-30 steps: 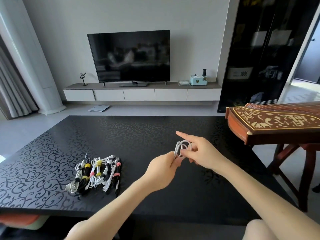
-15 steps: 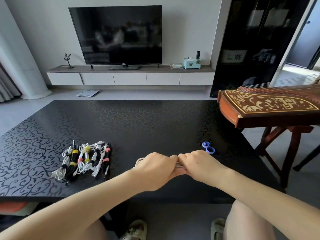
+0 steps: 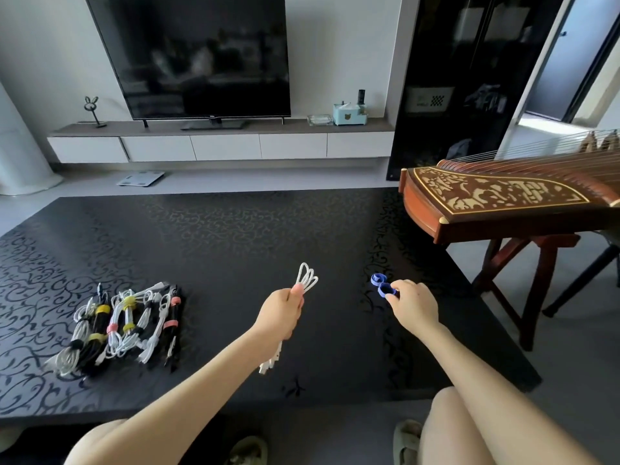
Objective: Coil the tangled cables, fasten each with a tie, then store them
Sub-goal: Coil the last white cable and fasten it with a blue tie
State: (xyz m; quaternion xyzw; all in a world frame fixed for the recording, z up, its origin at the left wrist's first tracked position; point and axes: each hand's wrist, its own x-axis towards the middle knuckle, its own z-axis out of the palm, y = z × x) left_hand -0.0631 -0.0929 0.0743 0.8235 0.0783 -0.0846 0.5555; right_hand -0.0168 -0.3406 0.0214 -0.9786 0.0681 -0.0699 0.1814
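A black patterned table (image 3: 235, 236) is seen in front of the seated person. On its left part a row of tied cables (image 3: 117, 327), white and black, is laid side by side, each bound with a yellow, pink or black band. At the table's right edge a carved zither (image 3: 503, 203) is set on a wooden stand (image 3: 536, 280). Beyond the table a TV (image 3: 201, 55) is placed over a low shelf (image 3: 221, 142), on which a tissue box (image 3: 349, 112) and a small rabbit figure (image 3: 91, 109) are kept. A scale (image 3: 141, 178) is left on the floor below, and a dark cabinet (image 3: 469, 78) is stood to the right of the shelf.

The cable (image 3: 307, 280), white and folded, is gripped in the left hand (image 3: 281, 313), whose fingers are clenched round its middle above the centre of the table. Its loops are fanned out above the fist and its plugs are hung below the hand. The stretch between is hidden by the fingers.

The tie (image 3: 382, 286), blue and curled, is found on the table to the right of the cable, well apart from the tied cables. Its near curl is pinched by the fingertips of the right hand (image 3: 414, 303), and its far curl is left free just beyond them. Whether the tie is lifted off the table cannot be told.
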